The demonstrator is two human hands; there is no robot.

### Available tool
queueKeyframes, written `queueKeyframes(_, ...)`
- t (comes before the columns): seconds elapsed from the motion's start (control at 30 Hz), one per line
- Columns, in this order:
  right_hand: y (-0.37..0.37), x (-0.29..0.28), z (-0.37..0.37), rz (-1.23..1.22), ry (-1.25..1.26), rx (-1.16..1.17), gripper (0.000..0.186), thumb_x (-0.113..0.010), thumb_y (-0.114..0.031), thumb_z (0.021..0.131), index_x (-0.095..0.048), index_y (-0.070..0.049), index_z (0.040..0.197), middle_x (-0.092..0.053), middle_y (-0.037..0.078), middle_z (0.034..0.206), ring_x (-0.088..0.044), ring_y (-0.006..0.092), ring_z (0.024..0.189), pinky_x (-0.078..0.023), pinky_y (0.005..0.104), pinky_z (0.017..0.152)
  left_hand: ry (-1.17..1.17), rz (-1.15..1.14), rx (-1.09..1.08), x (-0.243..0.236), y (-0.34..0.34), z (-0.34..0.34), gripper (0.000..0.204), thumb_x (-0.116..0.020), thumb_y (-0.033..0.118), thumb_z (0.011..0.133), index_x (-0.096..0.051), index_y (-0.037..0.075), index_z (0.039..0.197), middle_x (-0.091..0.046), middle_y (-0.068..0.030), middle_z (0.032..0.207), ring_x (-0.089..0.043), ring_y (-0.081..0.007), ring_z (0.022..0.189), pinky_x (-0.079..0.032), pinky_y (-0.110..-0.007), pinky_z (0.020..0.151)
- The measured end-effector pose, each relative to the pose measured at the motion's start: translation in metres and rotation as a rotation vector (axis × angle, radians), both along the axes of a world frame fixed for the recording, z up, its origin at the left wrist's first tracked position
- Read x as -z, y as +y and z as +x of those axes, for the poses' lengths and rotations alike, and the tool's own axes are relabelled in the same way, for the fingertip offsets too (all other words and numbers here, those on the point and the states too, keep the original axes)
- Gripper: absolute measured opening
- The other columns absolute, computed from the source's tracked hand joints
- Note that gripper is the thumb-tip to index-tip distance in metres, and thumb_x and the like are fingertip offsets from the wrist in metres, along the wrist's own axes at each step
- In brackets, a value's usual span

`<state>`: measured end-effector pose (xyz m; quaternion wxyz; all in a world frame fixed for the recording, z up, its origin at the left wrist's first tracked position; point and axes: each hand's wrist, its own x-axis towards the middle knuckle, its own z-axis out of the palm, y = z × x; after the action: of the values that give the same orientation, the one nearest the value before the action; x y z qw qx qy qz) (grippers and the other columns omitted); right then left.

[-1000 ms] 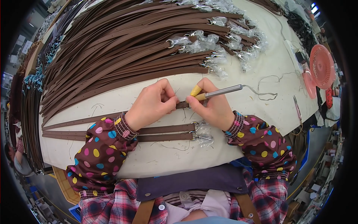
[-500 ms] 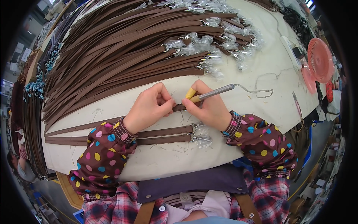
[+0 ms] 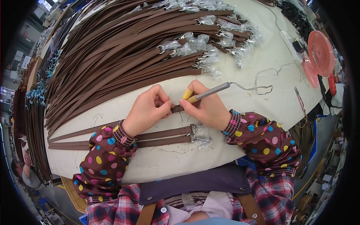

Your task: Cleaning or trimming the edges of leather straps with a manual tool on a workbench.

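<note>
My left hand (image 3: pixel 148 110) is closed, thumb and forefinger pinched at a short stretch of brown strap (image 3: pixel 176 109) with fine loose threads. My right hand (image 3: pixel 205 107) grips a pen-shaped corded tool (image 3: pixel 212 90) with a metal barrel, its tip hidden at the strap beside my fingertips; a yellow cover (image 3: pixel 188 93) sits on one finger. Below my hands, two long brown straps (image 3: pixel 165 141) with punched holes lie flat, their right ends fitted with metal rings and clear-wrapped hardware (image 3: pixel 202 140).
A heap of brown straps (image 3: pixel 112 56) with wrapped fittings covers the back of the white table (image 3: pixel 270 112). At right lie pink plastic trays (image 3: pixel 320 52), a power strip (image 3: pixel 290 45) and pink-handled snips (image 3: pixel 299 99). Dark straps (image 3: pixel 35 120) hang at left beside another person (image 3: pixel 28 172).
The view has shifted a little. My right hand and the tool have moved slightly left toward my left hand, which stays pinched at the strap.
</note>
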<state>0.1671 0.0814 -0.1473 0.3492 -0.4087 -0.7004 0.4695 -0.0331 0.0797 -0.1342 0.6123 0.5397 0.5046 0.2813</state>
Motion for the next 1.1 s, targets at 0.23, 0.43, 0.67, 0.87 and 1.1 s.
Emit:
queueKeyframes(0.23,0.000,0.000,0.000,-0.011,0.001,-0.003,0.021,-0.065,-0.010,0.085,-0.045,-0.004,0.084,-0.051,0.001,0.070,-0.047,0.0050,0.060,-0.039,0.0213,0.052,0.026,-0.014,0.038,0.000,0.002,-0.002,0.014,-0.058,0.006,0.089,-0.045,0.002,0.086,-0.060,-0.0057,0.089,-0.060,-0.0080,0.071,-0.051,-0.020,0.060)
queueKeyframes(0.43,0.002,0.006,0.000,0.035,0.085,0.022,0.023,-0.066,-0.010,0.082,-0.044,-0.003,0.085,-0.055,0.005,0.068,-0.051,0.0104,0.056,-0.040,0.0258,0.049,0.301,0.188,0.041,-0.007,0.001,-0.006,0.019,-0.065,0.012,0.084,-0.050,0.002,0.089,-0.061,-0.0048,0.083,-0.062,-0.0113,0.069,-0.049,-0.025,0.057)
queueKeyframes(0.67,0.003,-0.001,0.007,0.123,0.215,0.084,0.020,-0.065,-0.008,0.083,-0.046,-0.003,0.086,-0.053,0.002,0.073,-0.051,0.0063,0.063,-0.040,0.0218,0.054,0.677,0.617,0.253,-0.010,-0.012,-0.003,0.024,-0.072,0.023,0.077,-0.055,0.009,0.087,-0.059,-0.0031,0.086,-0.061,-0.0204,0.076,-0.049,-0.033,0.062)
queueKeyframes(0.87,0.002,-0.005,0.014,0.128,0.212,0.024,0.020,-0.065,-0.009,0.083,-0.046,-0.003,0.086,-0.052,0.001,0.072,-0.051,0.0059,0.064,-0.039,0.0219,0.054,0.825,0.822,0.219,-0.014,-0.022,0.005,0.023,-0.071,0.021,0.077,-0.053,0.010,0.085,-0.057,-0.0012,0.082,-0.060,-0.0222,0.073,-0.048,-0.034,0.058)
queueKeyframes(1.1,0.001,0.001,0.009,0.039,0.155,-0.044,0.019,-0.064,-0.011,0.084,-0.047,-0.003,0.084,-0.053,0.001,0.069,-0.051,0.0070,0.062,-0.041,0.0225,0.054,0.596,0.572,0.227,-0.013,-0.019,0.006,0.024,-0.071,0.017,0.077,-0.054,0.010,0.093,-0.058,-0.0048,0.083,-0.060,-0.0222,0.070,-0.049,-0.033,0.059)
